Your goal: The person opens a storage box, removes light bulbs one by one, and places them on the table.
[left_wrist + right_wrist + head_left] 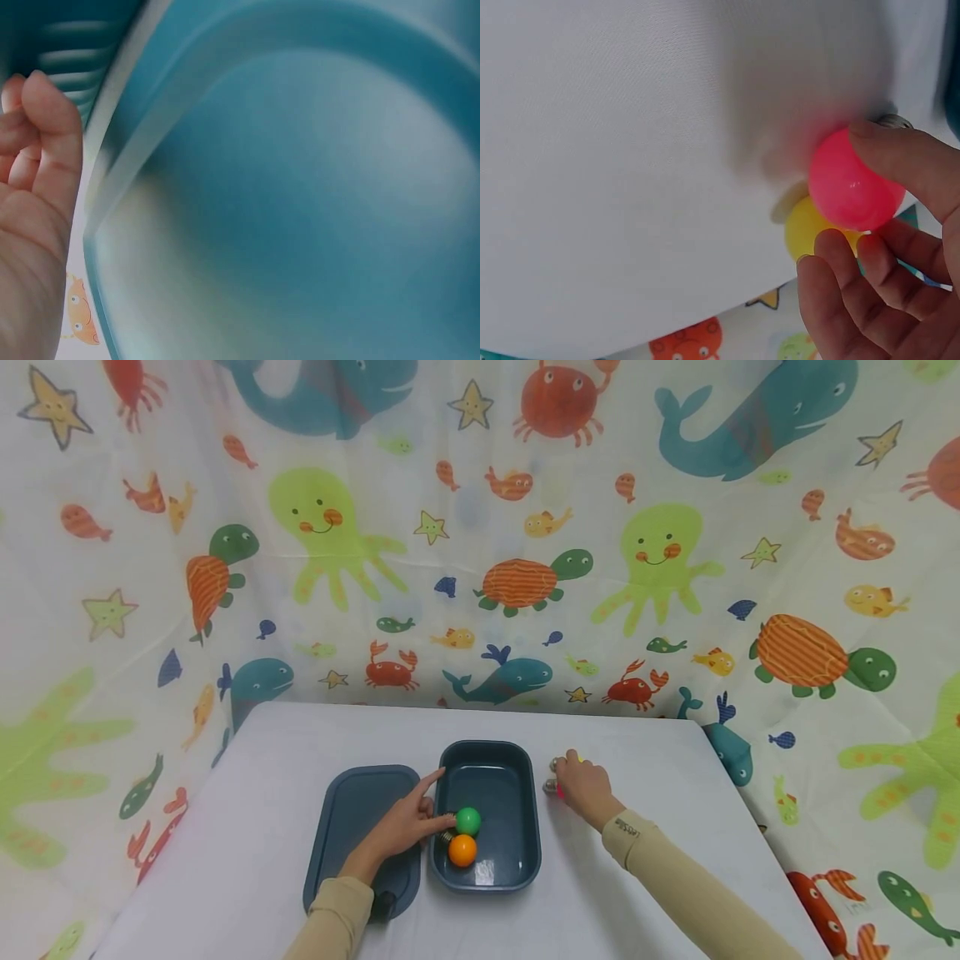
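Observation:
In the head view, a dark blue box (529, 827) stands with a green ball (468, 821) and an orange ball (462, 851) at its left side. My left hand (405, 821) holds the box's left wall, thumb over the rim beside the green ball, index finger reaching along the edge. Right of the box, my right hand (587, 787) grips a pink ball (855, 180) between thumb and fingers. A yellow ball (802, 229) sits just beyond it, partly hidden by the pink ball and fingertips. Small coiled metal pieces (551, 786) show beside these balls.
A flat dark blue lid (367, 802) lies left of the box, partly under my left forearm. Coiled metal (445, 837) also shows inside the box near the orange ball. White cloth covers the table (645, 752), and a sea-animal curtain (465, 527) hangs behind it.

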